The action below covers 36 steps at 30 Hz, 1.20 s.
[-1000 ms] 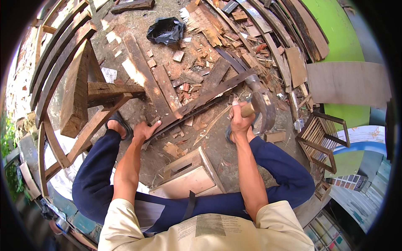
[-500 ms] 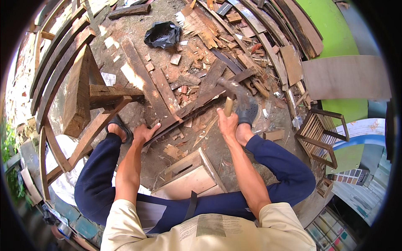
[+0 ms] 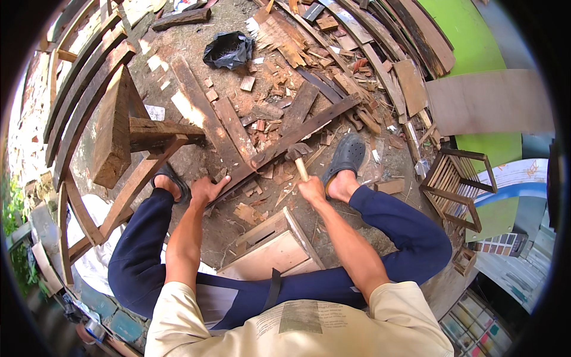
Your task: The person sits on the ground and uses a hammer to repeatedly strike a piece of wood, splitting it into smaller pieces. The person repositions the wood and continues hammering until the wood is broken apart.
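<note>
1. Timber frame (image 3: 112,137), bulky and brown, stands off to the person's left.
2. Long dark plank (image 3: 282,147) slants in front of the person, its near end by the left foot, its far end among wood scraps.
3. Pale wooden box (image 3: 270,247) sits between the legs, apart from both hands.
4. Claw hammer (image 3: 302,169) was raised out to the right a second ago; now its head is down at the plank's near edge, so tool and wood have come together, though I can't tell whether they touch.
5. Right hand (image 3: 312,189) is wrapped firmly round the handle.
6. Left hand (image 3: 205,189) has stayed at the plank's near end, thumb stretched along it; how tightly the fingers grip, I can't tell.
</note>
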Tool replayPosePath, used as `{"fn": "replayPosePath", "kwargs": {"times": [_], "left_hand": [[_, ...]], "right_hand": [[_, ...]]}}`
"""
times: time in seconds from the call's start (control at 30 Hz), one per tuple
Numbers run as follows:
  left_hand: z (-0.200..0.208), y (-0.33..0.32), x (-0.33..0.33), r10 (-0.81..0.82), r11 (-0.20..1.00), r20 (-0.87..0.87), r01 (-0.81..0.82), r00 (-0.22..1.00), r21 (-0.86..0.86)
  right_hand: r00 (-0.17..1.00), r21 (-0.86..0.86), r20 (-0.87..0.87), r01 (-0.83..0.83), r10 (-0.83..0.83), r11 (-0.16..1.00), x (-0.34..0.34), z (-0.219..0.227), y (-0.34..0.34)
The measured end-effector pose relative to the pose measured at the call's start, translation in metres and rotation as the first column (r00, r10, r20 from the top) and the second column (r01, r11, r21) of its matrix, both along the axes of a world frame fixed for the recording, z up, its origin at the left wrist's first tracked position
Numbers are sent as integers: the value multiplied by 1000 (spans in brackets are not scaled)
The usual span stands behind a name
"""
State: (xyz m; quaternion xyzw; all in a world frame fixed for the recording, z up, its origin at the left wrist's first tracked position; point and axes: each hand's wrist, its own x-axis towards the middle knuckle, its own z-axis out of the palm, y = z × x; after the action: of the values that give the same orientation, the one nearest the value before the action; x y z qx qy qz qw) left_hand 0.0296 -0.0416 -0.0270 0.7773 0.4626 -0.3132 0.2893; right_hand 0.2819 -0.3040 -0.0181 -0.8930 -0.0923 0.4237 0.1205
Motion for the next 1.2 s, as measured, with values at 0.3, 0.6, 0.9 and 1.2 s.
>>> {"fn": "replayPosePath", "kwargs": {"times": [0.3,0.6,0.9,1.2], "left_hand": [[4,-17,89,-74,962,528,-79,846,260],[-22,-31,252,-288,952,294,305,912,-16],[-6,-46,238,-245,951,224,279,943,-132],[88,-18,163,-194,964,582,44,790,261]], "right_hand": [[874,-189,98,-453,476,871,86,217,-23],[892,-72,223,-387,393,919,53,273,-55],[868,-59,296,-401,400,914,64,296,-40],[871,-35,420,-268,257,963,72,321,-47]]}}
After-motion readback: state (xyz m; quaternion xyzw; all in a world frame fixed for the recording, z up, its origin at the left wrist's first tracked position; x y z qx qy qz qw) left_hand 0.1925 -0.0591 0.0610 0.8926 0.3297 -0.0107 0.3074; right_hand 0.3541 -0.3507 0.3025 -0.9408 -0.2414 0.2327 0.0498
